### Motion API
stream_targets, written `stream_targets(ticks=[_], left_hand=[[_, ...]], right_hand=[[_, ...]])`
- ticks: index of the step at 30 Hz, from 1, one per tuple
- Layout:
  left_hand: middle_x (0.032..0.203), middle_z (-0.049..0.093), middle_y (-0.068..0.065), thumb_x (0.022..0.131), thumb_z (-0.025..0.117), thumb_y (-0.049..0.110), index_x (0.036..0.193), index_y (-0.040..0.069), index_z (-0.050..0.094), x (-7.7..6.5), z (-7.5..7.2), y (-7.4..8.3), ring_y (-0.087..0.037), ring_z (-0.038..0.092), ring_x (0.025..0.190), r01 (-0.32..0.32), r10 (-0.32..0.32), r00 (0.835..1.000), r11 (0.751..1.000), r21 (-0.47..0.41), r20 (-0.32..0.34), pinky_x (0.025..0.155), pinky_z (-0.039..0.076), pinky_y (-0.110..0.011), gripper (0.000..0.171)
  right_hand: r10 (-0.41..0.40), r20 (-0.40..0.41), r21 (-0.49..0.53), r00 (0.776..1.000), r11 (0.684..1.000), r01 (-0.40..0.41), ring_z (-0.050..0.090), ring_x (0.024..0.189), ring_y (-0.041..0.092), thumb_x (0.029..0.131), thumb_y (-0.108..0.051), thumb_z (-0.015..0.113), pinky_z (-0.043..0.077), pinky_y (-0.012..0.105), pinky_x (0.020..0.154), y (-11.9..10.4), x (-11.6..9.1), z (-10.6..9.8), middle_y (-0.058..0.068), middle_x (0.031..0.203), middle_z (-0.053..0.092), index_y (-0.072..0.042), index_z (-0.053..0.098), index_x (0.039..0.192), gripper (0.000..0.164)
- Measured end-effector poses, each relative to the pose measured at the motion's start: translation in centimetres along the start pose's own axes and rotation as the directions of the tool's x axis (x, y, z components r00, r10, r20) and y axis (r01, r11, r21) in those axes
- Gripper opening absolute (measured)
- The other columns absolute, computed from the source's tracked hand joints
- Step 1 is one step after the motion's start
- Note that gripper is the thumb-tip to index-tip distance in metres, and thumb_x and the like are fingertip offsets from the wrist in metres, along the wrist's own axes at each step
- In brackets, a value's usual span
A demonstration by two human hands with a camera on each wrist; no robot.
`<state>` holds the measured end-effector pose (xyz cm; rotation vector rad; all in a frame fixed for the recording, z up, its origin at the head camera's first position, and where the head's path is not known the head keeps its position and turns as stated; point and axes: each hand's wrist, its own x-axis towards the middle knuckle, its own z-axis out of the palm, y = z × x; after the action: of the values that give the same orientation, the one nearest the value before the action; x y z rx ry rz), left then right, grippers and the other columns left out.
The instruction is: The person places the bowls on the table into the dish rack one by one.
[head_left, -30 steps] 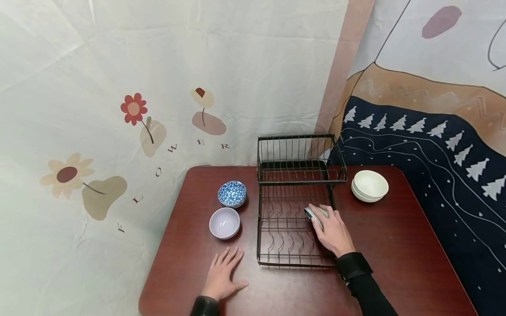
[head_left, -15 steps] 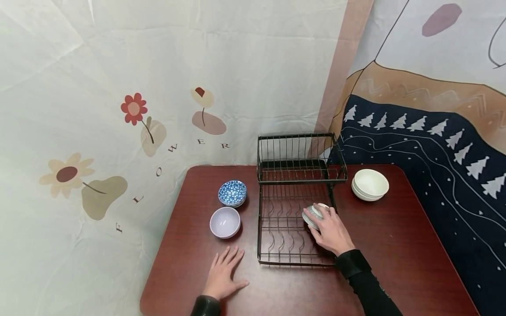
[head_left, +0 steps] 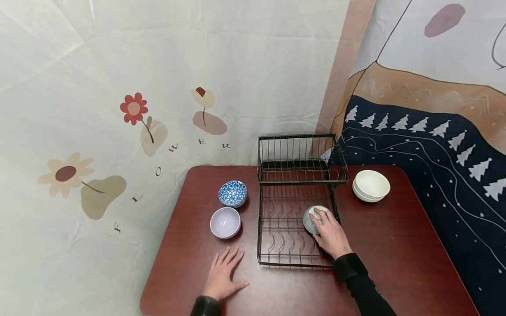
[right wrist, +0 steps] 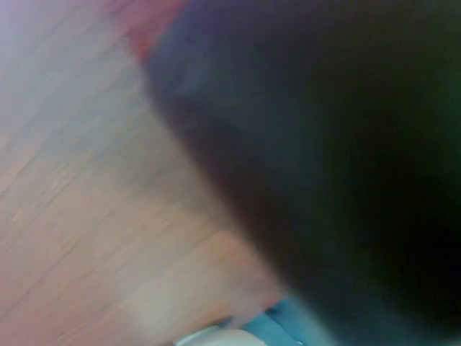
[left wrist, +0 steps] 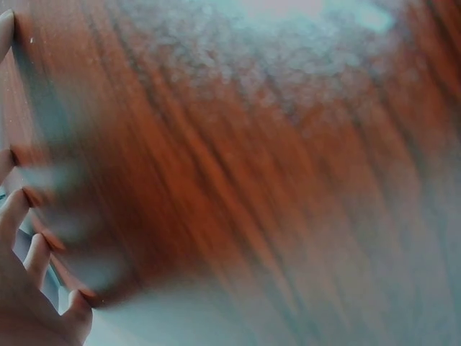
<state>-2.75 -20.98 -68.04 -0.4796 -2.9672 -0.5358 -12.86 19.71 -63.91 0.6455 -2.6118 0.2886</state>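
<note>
Where the bench (head_left: 395,245) ends behind the wire rack (head_left: 292,265), I see a flower-printed cloth (head_left: 237,57), with a navy tree-printed cloth (head_left: 411,175) to the rack's right. White bowls (head_left: 371,185) stand right of the rack, a lavender bowl (head_left: 225,223) and a blue bowl (head_left: 232,192) left. My right hand (head_left: 331,233) holds the upturned patterned bowl (head_left: 309,223) in the rack's lower tier, fingers bent over it; my left hand (head_left: 224,274), spread, rests left of the rack's front. Left wrist adds bench grain and glare; right wrist is mostly dark blur (right wrist: 324,144), hiding the grip from me.
</note>
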Motion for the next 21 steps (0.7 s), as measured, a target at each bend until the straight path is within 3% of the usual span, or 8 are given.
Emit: stream_targets(ticks=[3, 9, 17, 21], left_hand=[[0.161, 0.065, -0.004, 0.067, 0.096, 0.058, 0.154, 0.025, 0.067, 0.0, 0.0, 0.0, -0.038, 0.055, 0.151, 0.002, -0.002, 1.0, 1.0, 0.001, -0.001, 0.12, 0.043, -0.068, 0.097], [0.166, 0.06, -0.004, 0.072, 0.095, 0.058, 0.157, 0.024, 0.064, 0.2, -0.3, 0.1, -0.038, 0.05, 0.157, 0.054, -0.051, 0.995, 0.998, -0.03, 0.082, 0.128, 0.039, -0.068, 0.097], [0.168, 0.058, -0.003, 0.074, 0.094, 0.06, 0.158, 0.025, 0.063, 0.3, -0.5, 0.1, -0.036, 0.049, 0.159, 0.067, -0.064, 0.991, 0.998, -0.016, 0.114, 0.129, 0.038, -0.067, 0.097], [0.168, 0.058, -0.004, 0.074, 0.094, 0.059, 0.158, 0.025, 0.063, 0.2, -0.6, 0.1, -0.037, 0.049, 0.159, 0.068, -0.065, 0.992, 0.997, -0.026, 0.112, 0.129, 0.037, -0.067, 0.096]], right_hand=[[0.013, -0.011, 0.005, 1.0, 1.0, -0.013, 0.064, 0.124, 0.044, 0.064, -0.007, 0.106, 0.061, 0.054, 0.1, 0.1, -0.2, 0.3, 0.027, 0.136, 0.067, -0.001, 0.073, 0.137, 0.08], [0.028, -0.012, 0.016, 1.0, 0.999, -0.028, 0.064, 0.122, 0.043, 0.066, -0.008, 0.105, 0.061, 0.054, 0.099, 0.2, -0.2, 0.4, 0.027, 0.135, 0.067, -0.002, 0.073, 0.138, 0.079], [0.094, 0.062, 0.05, 0.994, 0.994, -0.097, 0.063, 0.134, 0.046, 0.085, -0.014, 0.095, 0.06, 0.058, 0.105, 0.3, 0.8, 0.0, 0.028, 0.147, 0.065, -0.002, 0.068, 0.147, 0.068], [0.135, 0.152, 0.093, 0.979, 0.984, -0.15, 0.055, 0.148, 0.047, 0.094, -0.014, 0.087, 0.058, 0.058, 0.108, 0.3, 1.2, -0.8, 0.028, 0.16, 0.057, -0.003, 0.061, 0.156, 0.068]])
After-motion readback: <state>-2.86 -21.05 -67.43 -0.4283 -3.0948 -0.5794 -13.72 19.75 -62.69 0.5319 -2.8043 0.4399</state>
